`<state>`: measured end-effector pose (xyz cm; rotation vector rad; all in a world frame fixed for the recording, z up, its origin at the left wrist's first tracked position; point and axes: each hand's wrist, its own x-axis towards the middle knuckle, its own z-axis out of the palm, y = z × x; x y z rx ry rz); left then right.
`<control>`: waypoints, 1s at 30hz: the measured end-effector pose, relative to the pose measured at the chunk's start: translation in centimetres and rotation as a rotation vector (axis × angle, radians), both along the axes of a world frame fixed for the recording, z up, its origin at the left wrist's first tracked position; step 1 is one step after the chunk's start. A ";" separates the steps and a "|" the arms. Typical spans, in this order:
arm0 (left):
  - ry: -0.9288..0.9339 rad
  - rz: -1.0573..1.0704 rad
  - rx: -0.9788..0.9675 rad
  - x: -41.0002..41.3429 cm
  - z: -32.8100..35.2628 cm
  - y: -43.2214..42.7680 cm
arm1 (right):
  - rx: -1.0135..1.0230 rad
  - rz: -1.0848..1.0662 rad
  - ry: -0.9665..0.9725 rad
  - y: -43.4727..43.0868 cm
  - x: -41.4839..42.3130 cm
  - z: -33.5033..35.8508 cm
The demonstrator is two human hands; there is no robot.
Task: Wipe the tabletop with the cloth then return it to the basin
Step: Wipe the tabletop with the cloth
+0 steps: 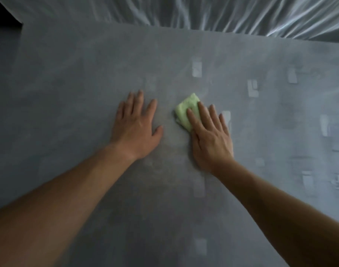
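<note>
A small folded light-green cloth (185, 109) lies on the grey tabletop (72, 97) near the middle of the view. My right hand (209, 134) presses flat on the cloth's near right part, fingers spread over it. My left hand (136, 124) rests flat on the bare tabletop just left of the cloth, fingers apart, holding nothing. A narrow gap of table separates the left thumb from the cloth. No basin is in view.
Pale rectangular patches (196, 68) mark the tabletop, mostly on the right side. Beyond the far edge hangs crinkled translucent plastic sheeting (203, 12). A dark opening (2, 10) shows at the top left corner.
</note>
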<state>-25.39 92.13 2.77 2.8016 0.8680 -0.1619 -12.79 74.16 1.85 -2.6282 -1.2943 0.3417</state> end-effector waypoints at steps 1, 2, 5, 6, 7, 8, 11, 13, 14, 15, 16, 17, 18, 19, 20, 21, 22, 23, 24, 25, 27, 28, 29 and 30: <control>0.008 0.003 -0.005 1.0 0.0 0.6 | -0.015 0.074 0.003 -0.6 0.8 0.2; 0.015 0.003 -0.013 2.0 0.0 1.2 | -0.025 0.109 0.006 -0.6 2.7 0.3; 0.034 -0.005 -0.027 4.3 0.0 2.8 | -0.013 -0.065 -0.009 2.1 9.6 0.3; 0.037 -0.002 -0.023 4.9 0.0 3.3 | -0.006 -0.131 0.001 3.1 11.0 0.2; 0.041 0.006 -0.017 5.5 0.1 3.8 | 0.000 -0.157 0.002 3.8 11.4 0.1; 0.048 0.018 -0.015 6.0 0.2 4.2 | 0.003 -0.139 -0.003 3.9 11.2 0.0; 0.056 0.041 -0.034 7.5 0.5 5.1 | 0.015 0.140 -0.004 1.5 9.7 0.2; 0.065 0.039 -0.045 8.3 0.6 5.5 | 0.007 0.299 0.010 -0.7 10.3 0.4; 0.067 0.039 -0.047 8.7 0.6 5.8 | 0.018 0.300 0.017 -1.1 11.3 0.5; 0.066 0.040 -0.047 8.9 0.6 5.9 | 0.032 0.240 0.021 -1.2 12.5 0.5; 0.064 0.041 -0.046 9.2 0.6 6.0 | 0.033 0.137 0.024 -0.8 13.6 0.6; 0.062 0.044 -0.045 9.4 0.6 6.2 | 0.027 0.020 0.021 -0.1 14.8 0.6; 0.059 0.045 -0.044 9.7 0.5 6.3 | 0.014 -0.091 0.014 1.1 16.1 0.7; 0.058 0.042 -0.044 9.9 0.5 6.5 | 0.007 -0.179 0.011 2.6 17.4 0.6; 0.059 0.036 -0.045 10.2 0.4 6.8 | 0.003 -0.241 0.015 4.3 18.4 0.5; 0.061 0.030 -0.047 10.6 0.2 7.0 | 0.006 -0.274 0.024 6.1 19.1 0.4; 0.068 0.027 -0.047 10.8 0.1 7.3 | 0.008 -0.276 0.033 7.9 19.4 0.3; 0.077 0.024 -0.048 11.0 0.0 7.6 | 0.008 -0.250 0.032 9.3 19.1 0.2; 0.086 0.018 -0.048 11.3 -0.1 7.9 | 0.010 -0.195 0.020 10.3 18.4 0.1; 0.093 0.014 -0.049 11.3 -0.2 8.0 | 0.010 -0.101 0.001 10.7 17.4 -0.1; 0.098 0.002 -0.046 10.9 -0.3 8.1 | -0.002 0.137 -0.028 10.1 15.5 -0.3; 0.095 -0.006 -0.044 10.7 -0.3 8.2 | -0.013 0.218 -0.032 9.7 15.5 -0.3; 0.092 -0.009 -0.042 10.7 -0.2 8.2 | -0.014 0.239 -0.037 9.8 16.3 -0.3; 0.091 -0.010 -0.043 10.7 -0.1 8.3 | -0.008 0.196 -0.041 10.5 17.4 -0.3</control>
